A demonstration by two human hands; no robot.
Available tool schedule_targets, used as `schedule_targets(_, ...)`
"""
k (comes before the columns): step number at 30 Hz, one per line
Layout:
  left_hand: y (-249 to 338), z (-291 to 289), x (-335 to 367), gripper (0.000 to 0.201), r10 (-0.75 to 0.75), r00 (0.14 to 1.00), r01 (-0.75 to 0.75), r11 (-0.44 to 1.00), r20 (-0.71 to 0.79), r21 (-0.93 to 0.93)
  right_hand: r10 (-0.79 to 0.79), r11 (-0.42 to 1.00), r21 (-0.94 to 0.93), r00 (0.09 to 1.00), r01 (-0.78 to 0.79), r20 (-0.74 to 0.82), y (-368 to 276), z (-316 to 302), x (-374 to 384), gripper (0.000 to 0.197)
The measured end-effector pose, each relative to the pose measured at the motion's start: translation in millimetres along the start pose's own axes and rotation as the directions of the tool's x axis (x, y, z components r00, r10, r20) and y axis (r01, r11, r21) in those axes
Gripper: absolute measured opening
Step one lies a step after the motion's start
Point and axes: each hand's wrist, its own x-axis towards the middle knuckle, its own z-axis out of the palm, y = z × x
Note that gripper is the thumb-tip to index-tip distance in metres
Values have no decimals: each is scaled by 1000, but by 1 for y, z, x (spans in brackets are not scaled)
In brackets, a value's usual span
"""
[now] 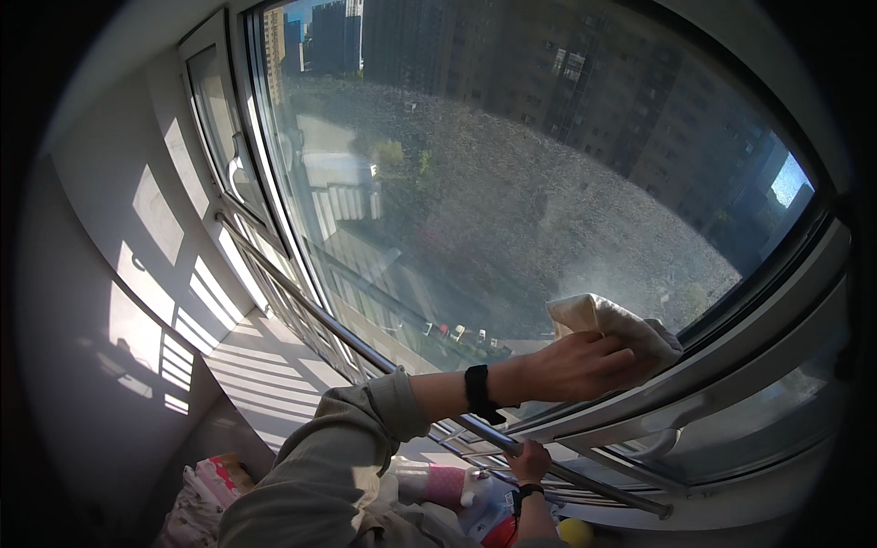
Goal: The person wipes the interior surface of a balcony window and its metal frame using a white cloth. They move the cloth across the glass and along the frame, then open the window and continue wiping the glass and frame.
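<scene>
My left arm, in a grey-green sleeve, reaches across to the right. My left hand (580,367) is closed around a whitish cloth (596,315), which is bunched up and pressed to the lower right part of the large window pane (512,210). Part of the cloth is hidden behind the fingers. Lower down, my right hand (529,463) wraps round the metal railing (365,352) that runs in front of the window. Both wrists wear black bands.
A narrow side window (219,119) with a white handle stands at the left. Another handle (660,445) sits on the lower right frame. Pink-patterned fabric (206,498), a pink and white soft item (434,484) and a yellow round thing (575,532) lie below. Buildings show outside.
</scene>
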Motion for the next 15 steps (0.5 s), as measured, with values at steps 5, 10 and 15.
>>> schedule_targets(5,-88,-113,-79,56,105,973,-168,935,207,314,-2,1000,-22,999,1,-41,7,11,-4,45)
schedule_targets(10,-190,-276,-147,61,-373,899,431,654,-230,622,30,1000,6,998,-30,-48,8,12,-5,44)
schedule_targets(15,-281,-387,-172,56,-445,783,597,340,-435,727,73,996,-42,997,-74,-39,6,11,-6,49)
